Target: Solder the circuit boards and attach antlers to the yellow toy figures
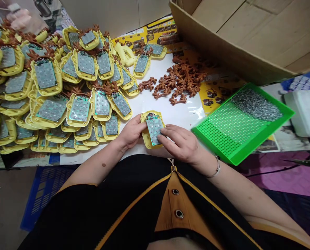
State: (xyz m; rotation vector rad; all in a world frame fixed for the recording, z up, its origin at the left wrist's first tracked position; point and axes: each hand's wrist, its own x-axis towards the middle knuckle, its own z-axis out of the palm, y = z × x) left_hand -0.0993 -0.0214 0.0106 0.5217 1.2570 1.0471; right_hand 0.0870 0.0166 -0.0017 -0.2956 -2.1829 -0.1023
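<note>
In front of my body, my left hand [133, 131] grips the left edge of a yellow plastic casing [147, 141], fingers closed round it. A green-edged circuit board [154, 128] with a grey face lies in the casing, slightly tilted. Thin wires and a round dark part show at the casing's top, which has no brown antlers on it. My right hand [180, 141] has its bent fingers closed on the board's right edge; its fingertips are partly hidden. Brown antler pieces [181, 81] lie in a loose heap beyond my hands.
Many similar yellow casings [78, 107] with boards and brown antlers are piled at left. A green perforated tray [230, 128] at right holds small metal screws [257, 104]. A large cardboard box [238, 45] stands behind it. A blue crate [44, 194] sits below the table at left.
</note>
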